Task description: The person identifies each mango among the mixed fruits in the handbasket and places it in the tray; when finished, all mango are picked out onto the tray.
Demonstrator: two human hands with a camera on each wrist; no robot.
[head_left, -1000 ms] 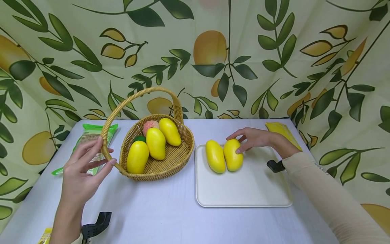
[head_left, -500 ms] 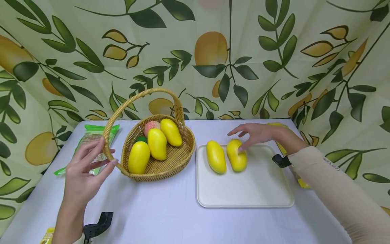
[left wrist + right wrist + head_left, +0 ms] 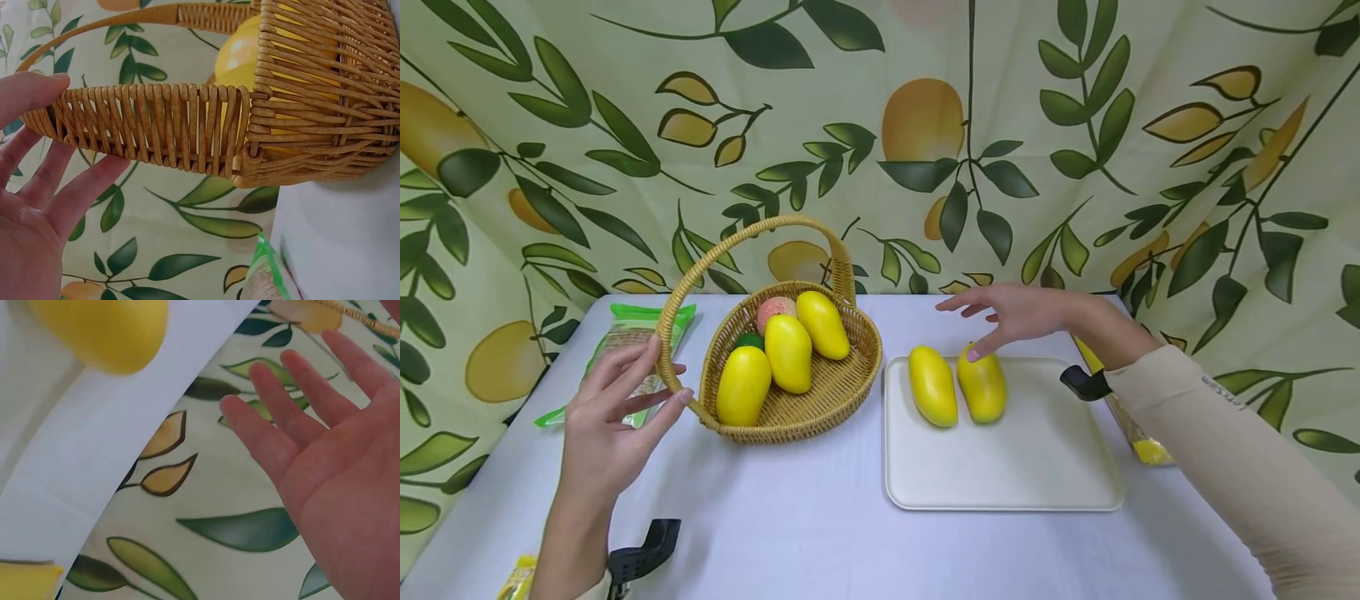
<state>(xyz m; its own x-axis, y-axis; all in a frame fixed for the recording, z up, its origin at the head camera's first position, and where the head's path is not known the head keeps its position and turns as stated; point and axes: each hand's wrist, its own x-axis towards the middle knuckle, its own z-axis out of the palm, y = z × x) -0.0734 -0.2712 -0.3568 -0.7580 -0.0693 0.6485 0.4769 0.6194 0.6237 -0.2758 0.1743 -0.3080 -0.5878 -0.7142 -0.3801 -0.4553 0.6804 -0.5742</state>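
My left hand (image 3: 613, 417) pinches the handle of the wicker basket (image 3: 805, 427) between thumb and fingers; the left wrist view shows the woven handle (image 3: 156, 125) in that grip. Inside the basket lie three yellow mangoes (image 3: 788, 354), a pinkish round fruit (image 3: 775, 310) and a partly hidden green one (image 3: 749, 341). Over the back of the white tray (image 3: 1000, 479), my right hand (image 3: 1018, 317) hovers with fingers extended and holds nothing. Two more mangoes lie side by side on the tray, a left mango (image 3: 933, 386) and a right mango (image 3: 983, 387), which the right thumb partly overlaps.
A green-edged plastic packet (image 3: 625, 333) lies behind the left hand. Beyond the tray's right side, a yellow packet (image 3: 1150, 450) is partly covered by the right arm. Another small yellow packet (image 3: 518, 577) sits at the near left. A leaf-printed cloth (image 3: 850, 100) hangs behind the table.
My right hand has released the right mango and risen above it, its fingers spreading. That mango has shifted slightly to the right, away from its neighbour. My left hand keeps its hold on the handle.
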